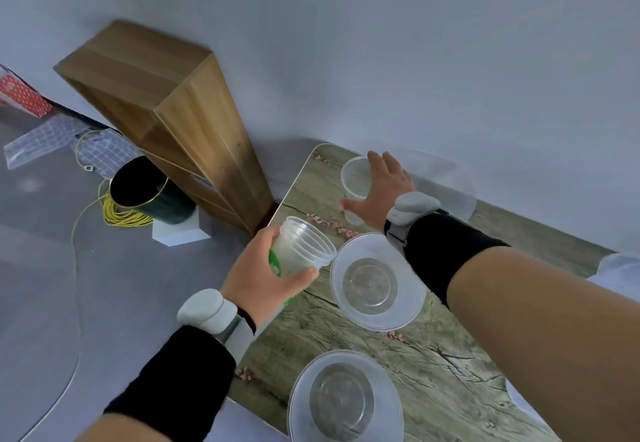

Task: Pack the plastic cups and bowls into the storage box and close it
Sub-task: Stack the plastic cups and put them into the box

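Note:
My left hand grips a stack of clear plastic cups with a green label, held tilted over the table's left edge. My right hand reaches over a single clear cup standing at the table's far corner, fingers spread around it, touching or nearly touching. Two clear plastic bowls sit on the table: one beside the cup stack, another near the front edge. A clear storage box stands blurred against the wall behind my right wrist.
The table has a wood-print top. On the floor to the left stand a wooden shelf unit, a dark round bin and a coil of yellow cable. White objects lie at the table's right edge.

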Available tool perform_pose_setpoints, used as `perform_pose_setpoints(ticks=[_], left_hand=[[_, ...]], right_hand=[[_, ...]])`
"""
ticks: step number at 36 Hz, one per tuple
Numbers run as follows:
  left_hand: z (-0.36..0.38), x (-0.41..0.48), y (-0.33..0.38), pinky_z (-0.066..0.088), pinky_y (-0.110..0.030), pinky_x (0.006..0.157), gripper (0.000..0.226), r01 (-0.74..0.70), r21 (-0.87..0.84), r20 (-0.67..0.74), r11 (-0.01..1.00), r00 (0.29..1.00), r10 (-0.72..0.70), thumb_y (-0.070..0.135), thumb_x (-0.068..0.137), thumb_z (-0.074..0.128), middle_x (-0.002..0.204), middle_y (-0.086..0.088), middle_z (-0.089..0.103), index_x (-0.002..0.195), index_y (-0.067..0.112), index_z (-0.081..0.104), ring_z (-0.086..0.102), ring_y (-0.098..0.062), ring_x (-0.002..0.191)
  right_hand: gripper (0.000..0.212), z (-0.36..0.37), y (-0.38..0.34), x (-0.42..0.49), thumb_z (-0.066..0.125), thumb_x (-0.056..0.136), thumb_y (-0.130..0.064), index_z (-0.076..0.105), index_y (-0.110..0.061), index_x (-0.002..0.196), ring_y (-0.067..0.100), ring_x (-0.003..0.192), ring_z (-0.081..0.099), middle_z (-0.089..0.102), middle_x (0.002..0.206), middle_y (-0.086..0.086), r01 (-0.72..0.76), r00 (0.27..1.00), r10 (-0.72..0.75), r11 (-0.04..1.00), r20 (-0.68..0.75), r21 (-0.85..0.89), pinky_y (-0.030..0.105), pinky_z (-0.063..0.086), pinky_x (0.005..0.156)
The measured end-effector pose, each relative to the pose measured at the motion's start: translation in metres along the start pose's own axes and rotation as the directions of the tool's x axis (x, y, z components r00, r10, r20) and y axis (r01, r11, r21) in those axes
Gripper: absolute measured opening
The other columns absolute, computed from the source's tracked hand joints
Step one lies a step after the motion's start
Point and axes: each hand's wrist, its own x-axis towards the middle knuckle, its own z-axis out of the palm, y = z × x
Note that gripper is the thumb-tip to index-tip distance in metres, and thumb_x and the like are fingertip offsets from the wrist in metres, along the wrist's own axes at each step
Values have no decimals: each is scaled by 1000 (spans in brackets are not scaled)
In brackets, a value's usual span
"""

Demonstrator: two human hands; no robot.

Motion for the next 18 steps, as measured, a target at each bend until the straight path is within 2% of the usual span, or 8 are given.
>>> perform_pose_setpoints(ticks=[4,7,12,16,18], left_hand=[[1,1,-2,45,-8,67,57,0,6,0,1000,1000,0,43,72,84,106,19,59,113,44,44,53,15,95],[3,2,-1,44,-8,69,59,-1,-6,-1,1000,1000,1,44,73,83,105,21,59,117,42,44,56,11,94],[4,-1,1,48,-15,75,58,-14,4,5,1000,1000,14,46,73,83,105,20,61,116,42,45,58,5,94],[2,-5,3,50,-19,79,63,-28,46,10,999,1000,27,49,72,82,109,18,59,123,37,47,57,3,97],[1,-5,0,47,-16,78,66,-23,61,12,998,1000,22,49,72,82,110,19,58,126,35,47,56,4,98]], right_hand=[[97,6,0,7,75,79,-55,28,-17,155,36,144,33,27,162,9,23,999,-23,1000,-39,-12,43,34,113],[85,8,1,7,75,80,-47,35,-17,150,36,134,42,38,151,12,50,996,-51,999,-79,-14,42,41,106],[89,-1,3,-4,78,78,-45,34,-21,151,37,126,49,38,144,14,80,989,-76,996,-130,27,39,43,103],[96,-29,-5,-21,79,74,-50,32,-26,154,26,117,57,36,142,8,113,972,-71,977,-222,182,28,43,96],[101,-46,-11,-26,80,72,-55,29,-25,155,19,114,60,35,143,4,111,973,-48,954,-224,279,30,47,96]])
